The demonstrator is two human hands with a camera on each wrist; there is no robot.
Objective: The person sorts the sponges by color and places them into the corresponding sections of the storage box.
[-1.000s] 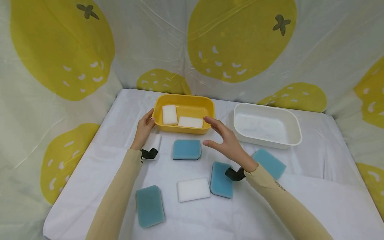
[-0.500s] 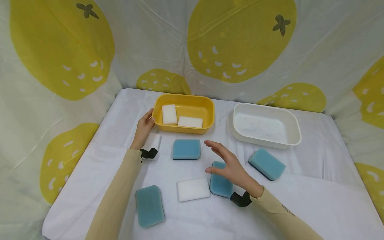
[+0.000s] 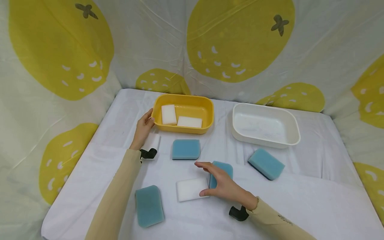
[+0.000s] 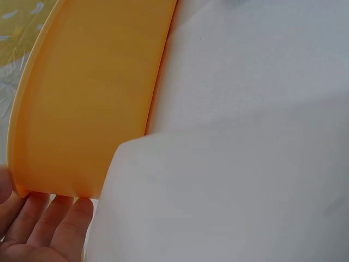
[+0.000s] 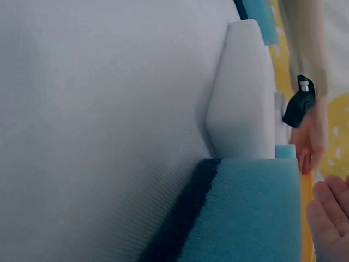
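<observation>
My left hand point(image 3: 142, 130) rests its fingers against the outside of the left end of a yellow plastic tub point(image 3: 207, 128); the left wrist view shows the fingertips right below the tub's rim. Inside the tub lie two white sponges point(image 3: 169, 114). My right hand point(image 3: 223, 185) hovers with thumb and fingers spread, nothing between them. Its thumb overlaps the right end of a white sponge point(image 3: 190, 189) on the table. Behind the hand, a blue sponge point(image 3: 223, 166) is partly hidden; in the right wrist view this blue sponge point(image 5: 245, 213) shows large, with its dark underside.
Other blue sponges lie in front of the tub point(image 3: 186, 149), at the near left point(image 3: 149, 206) and at the right point(image 3: 266, 164). Partly under my left wrist is another white sponge point(image 3: 152, 141). A white tub point(image 3: 265, 141) stands back right on the white-covered table point(image 3: 315, 200).
My right hand has come back from the yellow tub's front right, down toward the white sponge on the table, fingers still spread. The left hand stays at the tub.
</observation>
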